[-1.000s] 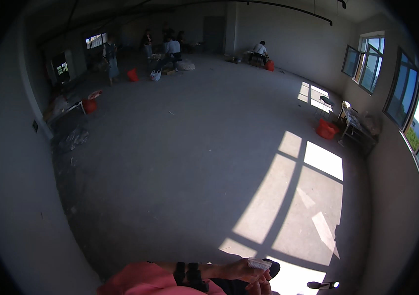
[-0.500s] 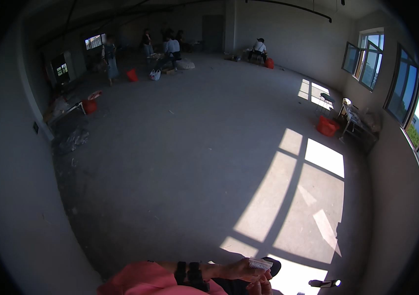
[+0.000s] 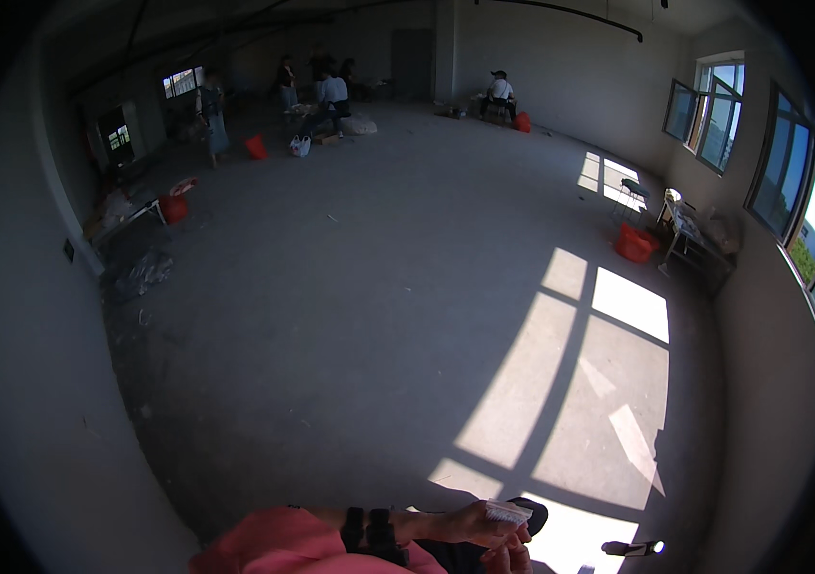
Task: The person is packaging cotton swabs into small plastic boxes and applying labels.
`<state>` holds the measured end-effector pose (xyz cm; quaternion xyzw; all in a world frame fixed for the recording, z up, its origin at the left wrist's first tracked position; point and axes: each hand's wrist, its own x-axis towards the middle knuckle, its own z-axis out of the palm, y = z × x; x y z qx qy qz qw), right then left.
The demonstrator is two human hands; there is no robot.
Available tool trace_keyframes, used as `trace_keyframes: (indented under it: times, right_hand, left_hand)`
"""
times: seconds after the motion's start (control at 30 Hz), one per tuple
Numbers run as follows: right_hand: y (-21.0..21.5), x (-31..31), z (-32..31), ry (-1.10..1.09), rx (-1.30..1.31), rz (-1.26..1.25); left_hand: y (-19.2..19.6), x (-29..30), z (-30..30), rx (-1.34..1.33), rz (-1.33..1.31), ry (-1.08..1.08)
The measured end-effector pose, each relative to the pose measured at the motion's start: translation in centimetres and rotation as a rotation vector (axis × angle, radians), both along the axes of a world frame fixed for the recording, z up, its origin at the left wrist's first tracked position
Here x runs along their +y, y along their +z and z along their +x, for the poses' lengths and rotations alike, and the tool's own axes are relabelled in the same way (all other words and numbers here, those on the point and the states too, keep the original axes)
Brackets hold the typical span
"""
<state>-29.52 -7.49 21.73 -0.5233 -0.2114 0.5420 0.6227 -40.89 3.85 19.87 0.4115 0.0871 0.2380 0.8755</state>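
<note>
The head of the seated person (image 3: 500,89) at one o'clock has come up since a second ago! Down at five o'clock, the left hand (image 3: 468,525) stays clamped on a small white ridged thing (image 3: 507,512), and here's the right hand (image 3: 506,557) just below, fingers bunched; whether they grip anything, one cannot tell. Out past four o'clock, a dark stick (image 3: 627,549) shows a bright end.

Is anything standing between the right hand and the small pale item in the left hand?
Nothing visible stands between them: the right hand is just below the small pale item in the picture, and the left hand holds it. Whether they touch is unclear.
</note>
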Motion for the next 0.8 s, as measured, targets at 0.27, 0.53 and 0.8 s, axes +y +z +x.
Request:
trace_keyframes:
  times: [0.27, 0.53, 0.8]
  right_hand:
    - [-0.16, -0.09, 0.17, 0.006, 0.013, 0.008]
    - [-0.07, -0.38, 0.53, 0.019, -0.014, -0.019]
    - [-0.1, -0.51, 0.58, 0.016, -0.001, -0.005]
  left_hand:
    - [0.37, 0.12, -0.08, 0.073, 0.054, 0.003]
    - [0.66, -0.07, 0.3, -0.017, 0.019, -0.018]
    - [0.32, -0.01, 0.2, 0.025, 0.038, -0.037]
